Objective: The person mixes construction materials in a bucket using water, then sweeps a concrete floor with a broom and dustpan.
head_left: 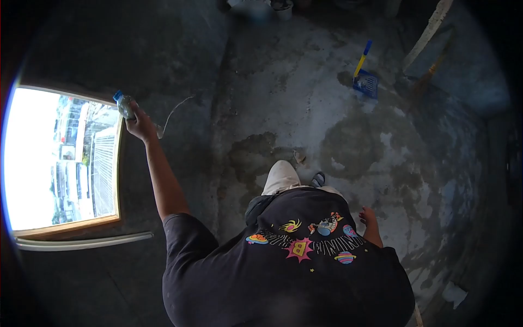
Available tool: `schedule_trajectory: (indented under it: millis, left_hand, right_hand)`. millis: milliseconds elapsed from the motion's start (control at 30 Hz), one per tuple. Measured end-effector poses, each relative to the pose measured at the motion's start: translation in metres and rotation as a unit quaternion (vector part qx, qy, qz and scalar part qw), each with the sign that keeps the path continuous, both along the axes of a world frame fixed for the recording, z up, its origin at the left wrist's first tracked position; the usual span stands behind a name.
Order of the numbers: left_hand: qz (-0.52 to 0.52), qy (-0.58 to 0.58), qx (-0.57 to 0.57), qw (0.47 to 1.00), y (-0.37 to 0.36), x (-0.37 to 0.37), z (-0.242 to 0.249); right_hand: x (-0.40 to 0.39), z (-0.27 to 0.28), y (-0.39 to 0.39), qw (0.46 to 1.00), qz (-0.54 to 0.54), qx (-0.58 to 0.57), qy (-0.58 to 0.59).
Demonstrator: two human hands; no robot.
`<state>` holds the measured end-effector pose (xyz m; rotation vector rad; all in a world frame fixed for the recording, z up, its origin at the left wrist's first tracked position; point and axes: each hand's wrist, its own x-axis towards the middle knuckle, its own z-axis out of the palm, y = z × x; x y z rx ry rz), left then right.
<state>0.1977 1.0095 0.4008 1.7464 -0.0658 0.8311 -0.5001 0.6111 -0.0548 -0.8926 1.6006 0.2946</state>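
At ten o'clock, the left hand (141,124) is clasping a clear plastic bottle (126,108). Its blue cap (117,95) is protruding toward eleven.

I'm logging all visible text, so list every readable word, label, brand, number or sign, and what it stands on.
"B": pink burst on the dark shirt.
Arched lettering on the same shirt: too warped to read surely.
Bottle and window: no legible text.
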Motion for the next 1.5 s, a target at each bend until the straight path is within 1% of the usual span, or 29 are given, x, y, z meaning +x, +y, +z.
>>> schedule_trajectory:
  millis: [100,167,233,267,300,333,367,400,433,467,500,533,600,667,733,767,833,933,967,1033,1167,1233,1267,1367,1400,1467,1500]
  left_hand:
    - [-0.011,-0.002,0.010,1.000,0.001,0.007,-0.005]
    - [-0.022,-0.016,-0.007,1.000,-0.003,0.017,-0.010]
    - [-0.026,-0.032,-0.023,0.999,-0.006,0.018,-0.013]
    - [-0.042,-0.025,-0.031,0.998,-0.009,0.017,-0.013]
    - [-0.056,-0.013,-0.032,0.998,-0.004,0.021,-0.013]
    - [-0.043,0.003,-0.017,0.999,0.004,0.029,-0.018]
    - [-0.038,0.004,-0.017,0.999,0.013,0.031,-0.017]
    - [-0.041,-0.016,-0.002,0.999,0.018,0.032,-0.018]
    - [-0.044,-0.035,0.013,0.998,0.024,0.033,-0.019]
    - [-0.057,-0.042,0.014,0.997,0.034,0.034,-0.022]
    - [-0.050,-0.035,0.016,0.998,0.043,0.038,-0.023]
    - [-0.041,-0.008,0.043,0.998,0.057,0.039,-0.025]
    - [-0.016,0.027,0.095,0.995,0.079,0.032,-0.023]
    - [-0.005,0.021,0.104,0.994,0.101,0.033,-0.021]
    - [0.004,0.014,0.112,0.994,0.122,0.031,-0.020]
    - [0.008,0.012,0.109,0.994,0.131,0.031,-0.018]
    - [0.015,0.017,0.110,0.994,0.147,0.028,-0.015]
    - [0.050,0.010,0.145,0.988,0.166,0.022,-0.003]
    - [0.052,0.012,0.146,0.988,0.170,0.020,-0.001]
    - [0.043,0.020,0.128,0.991,0.177,0.019,0.001]
    - [0.069,0.031,0.154,0.985,0.182,0.019,-0.001]
    - [0.041,0.050,0.165,0.984,0.179,0.019,0.002]
    - [0.025,0.023,0.156,0.987,0.175,0.019,0.002]
    - [0.002,0.032,0.159,0.987,0.170,0.020,0.008]
    - [0.006,0.031,0.159,0.987,0.170,0.023,0.007]
    - [-0.030,-0.012,0.156,0.987,0.169,0.031,0.009]
    - [-0.033,-0.003,0.157,0.987,0.167,0.030,0.012]
  right_hand:
    - [0.006,0.006,0.004,0.999,-0.002,-0.026,-0.025]
    - [0.018,0.004,-0.002,0.997,-0.011,-0.053,-0.050]
    - [-0.009,-0.017,0.012,0.987,0.097,-0.110,-0.072]
    - [-0.005,-0.029,0.011,0.975,0.150,-0.143,-0.086]
    - [0.013,-0.018,0.013,0.959,0.205,-0.170,-0.096]
    - [0.020,-0.004,0.024,0.987,0.083,-0.121,-0.067]
    - [0.026,0.020,0.046,0.996,-0.040,-0.068,-0.033]
    - [0.033,0.032,0.063,0.997,-0.034,-0.069,-0.032]
    - [0.033,0.038,0.078,0.998,-0.027,-0.044,-0.027]
    - [0.027,0.046,0.091,0.999,-0.019,-0.018,-0.021]
    - [0.015,0.046,0.100,1.000,-0.012,-0.015,-0.015]
    - [-0.008,0.026,0.111,0.981,0.155,-0.066,-0.097]
    - [-0.027,0.001,0.132,0.925,0.321,-0.103,-0.174]
    - [-0.027,-0.019,0.152,0.981,0.175,-0.005,-0.083]
    - [-0.026,-0.029,0.164,0.996,0.019,0.087,0.013]
    - [-0.019,-0.026,0.164,0.996,0.022,0.085,0.013]
    - [-0.009,-0.008,0.162,0.996,0.064,0.059,0.004]
    - [0.009,0.018,0.162,0.992,0.123,0.023,-0.009]
    - [0.011,0.016,0.160,0.992,0.125,0.024,-0.008]
    - [0.020,0.013,0.151,0.998,0.043,0.023,-0.025]
    - [0.048,0.037,0.149,0.998,0.044,-0.010,-0.041]
    - [0.056,0.041,0.148,0.996,0.058,-0.035,-0.056]
    - [0.059,0.042,0.149,0.996,0.056,-0.035,-0.057]
    - [0.063,0.046,0.153,0.995,0.070,-0.046,-0.051]
    - [0.060,0.046,0.156,0.996,0.059,-0.052,-0.051]
    - [0.059,0.048,0.161,0.995,0.053,-0.056,-0.057]
    - [0.055,0.049,0.162,0.995,0.044,-0.074,-0.058]
